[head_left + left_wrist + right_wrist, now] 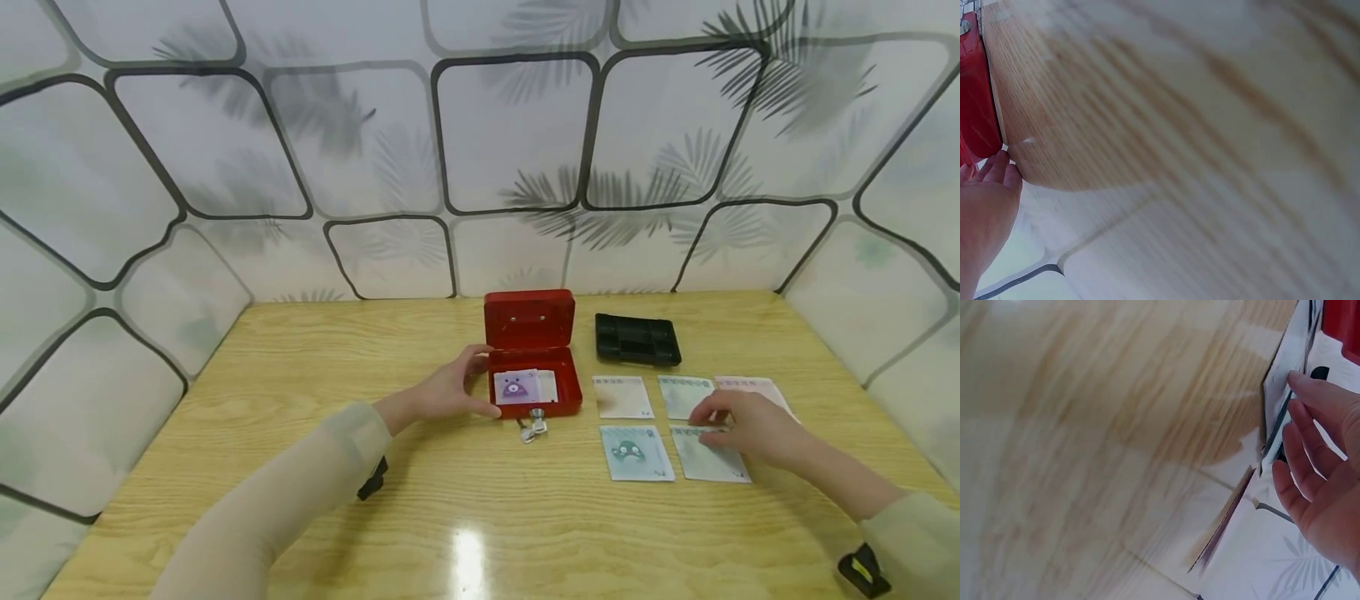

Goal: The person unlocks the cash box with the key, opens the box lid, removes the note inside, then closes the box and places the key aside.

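Observation:
A red cash box (572, 392) stands with its lid raised, and purple play banknotes (517, 387) with a cartoon creature lie inside. My left hand (450, 387) holds the box by its left side, thumb at the front corner and fingers towards the back. In the left wrist view, the fingertips touch the red box (979, 106). Over the stacks of play banknotes on the right, my right hand (757, 425) hovers low, thumb and fingers apart. Its fingertips overlap the upper green stack (678, 396) and lower green stack (716, 462); no banknote shows between them in the right wrist view.
Keys (534, 426) hang from the lock at the box front. A black compartment tray (637, 340) lies behind the banknotes. Beside the green stacks are a beige stack (622, 398), a blue-green stack (636, 452) and a pink stack (750, 384). A patterned wall backs the wooden table (337, 342).

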`<move>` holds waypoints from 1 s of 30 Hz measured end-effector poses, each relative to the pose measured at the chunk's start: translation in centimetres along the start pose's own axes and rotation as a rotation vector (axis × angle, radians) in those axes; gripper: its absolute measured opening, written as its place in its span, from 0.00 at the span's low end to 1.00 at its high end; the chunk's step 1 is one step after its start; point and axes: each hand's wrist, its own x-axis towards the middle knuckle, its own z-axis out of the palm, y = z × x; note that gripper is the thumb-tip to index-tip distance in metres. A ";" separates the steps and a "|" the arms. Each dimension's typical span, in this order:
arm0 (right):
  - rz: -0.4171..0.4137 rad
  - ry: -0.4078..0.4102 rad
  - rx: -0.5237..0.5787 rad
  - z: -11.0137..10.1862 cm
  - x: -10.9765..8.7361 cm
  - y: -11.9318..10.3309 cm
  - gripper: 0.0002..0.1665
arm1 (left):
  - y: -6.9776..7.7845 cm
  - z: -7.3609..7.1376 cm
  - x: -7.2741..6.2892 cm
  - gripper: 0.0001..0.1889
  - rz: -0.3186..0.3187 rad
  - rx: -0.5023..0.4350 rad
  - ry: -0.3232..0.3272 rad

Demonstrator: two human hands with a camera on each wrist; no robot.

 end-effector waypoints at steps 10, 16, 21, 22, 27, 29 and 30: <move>-0.087 0.096 0.066 -1.0 1.2 -2.3 0.09 | 0.2 0.0 -0.1 0.48 -0.004 0.003 -0.001; -0.089 0.056 0.180 -1.3 3.6 -5.1 0.11 | 0.2 -0.1 -0.2 0.48 -0.004 -0.005 0.000; -0.125 0.017 0.224 -0.4 5.8 -6.7 0.11 | 0.2 -0.1 -0.2 0.48 -0.017 -0.003 -0.001; -0.133 0.014 0.225 -0.2 6.3 -7.0 0.11 | 0.2 -0.1 -0.2 0.48 -0.016 -0.005 0.000; -0.170 0.023 0.228 0.6 8.5 -8.2 0.11 | 0.3 -0.1 -0.1 0.48 -0.014 -0.012 -0.001; -0.185 0.025 0.243 0.9 9.2 -8.7 0.11 | 0.3 -0.1 -0.1 0.48 -0.014 -0.010 -0.003; -0.187 0.026 0.249 1.0 9.6 -9.0 0.12 | 0.3 -0.1 -0.1 0.48 -0.013 -0.011 -0.004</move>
